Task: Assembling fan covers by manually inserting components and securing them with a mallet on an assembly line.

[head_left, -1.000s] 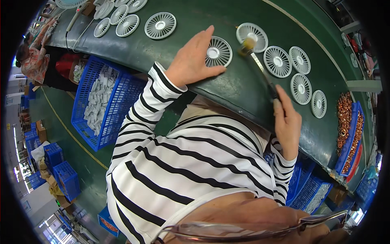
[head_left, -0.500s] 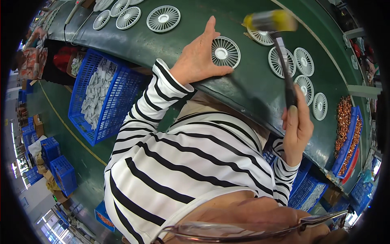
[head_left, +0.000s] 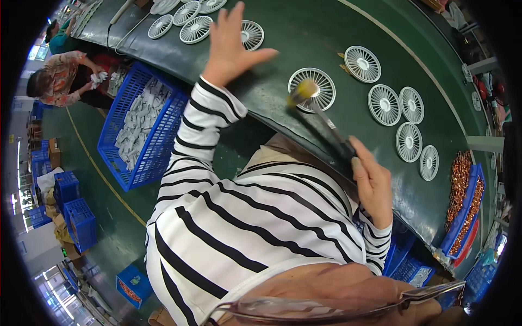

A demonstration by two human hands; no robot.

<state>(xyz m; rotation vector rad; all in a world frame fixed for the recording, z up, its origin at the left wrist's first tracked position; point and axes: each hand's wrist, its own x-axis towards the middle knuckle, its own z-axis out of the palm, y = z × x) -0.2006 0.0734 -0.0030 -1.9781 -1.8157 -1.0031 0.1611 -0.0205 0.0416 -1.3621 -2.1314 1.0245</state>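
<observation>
My right hand grips the dark handle of a mallet. Its yellow head, blurred by motion, is over a white spoked disc near the bench's front edge; I cannot tell whether they touch. To the left, my left hand is raised with fingers spread and nothing in it. Behind that hand another white spoked disc is partly hidden. Several more such discs lie to the right, one of them a farther disc.
The green bench curves across the view. Copper-coloured parts lie at the right by a blue tray. Below the bench at left stands a blue crate of pale parts. A co-worker handles white pieces beyond it.
The mallet has swung down and left, from above the right-hand discs to the disc near the edge. My left hand has moved left, away from that disc. The view has shifted slightly.
</observation>
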